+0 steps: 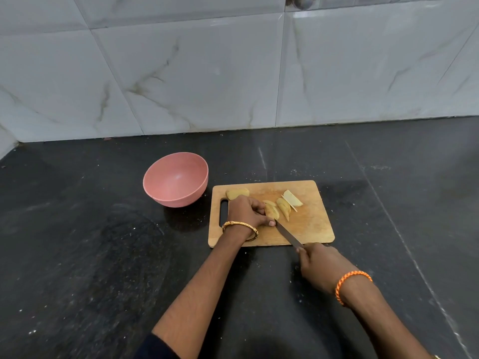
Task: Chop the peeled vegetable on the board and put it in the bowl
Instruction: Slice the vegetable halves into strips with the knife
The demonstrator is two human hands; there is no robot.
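**Knife on a potato piece at the middle of the cutting board**

A wooden cutting board (311,224) lies on the dark worktop (103,255), well in from its back edge where the marble-tiled wall (207,73) rises. A pink bowl (175,179) stands just beside the board's back left corner, apart from it, and nothing shows inside it.

The left hand (247,212) rests on the left half of the board, beside the handle slot (224,211). Its fingers are curled over a peeled potato piece (271,211) and hold it down, with the thumb at the near side of the piece. A gold bangle (239,230) sits on that wrist.

The right hand (317,265) is over the worktop just off the board's near edge, its fingers wrapped round the handle of a knife (289,235). The handle is hidden inside the grip. The blade runs diagonally back and left across the board, and its tip meets the held piece by the left thumb. An orange braided band (350,285) circles the right wrist.

Cut wedges (283,204) lie just to the right of the held piece, and a pale flat slice (293,198) leans at their far side. Another potato chunk (237,193) sits near the board's back left corner, partly behind the left hand.
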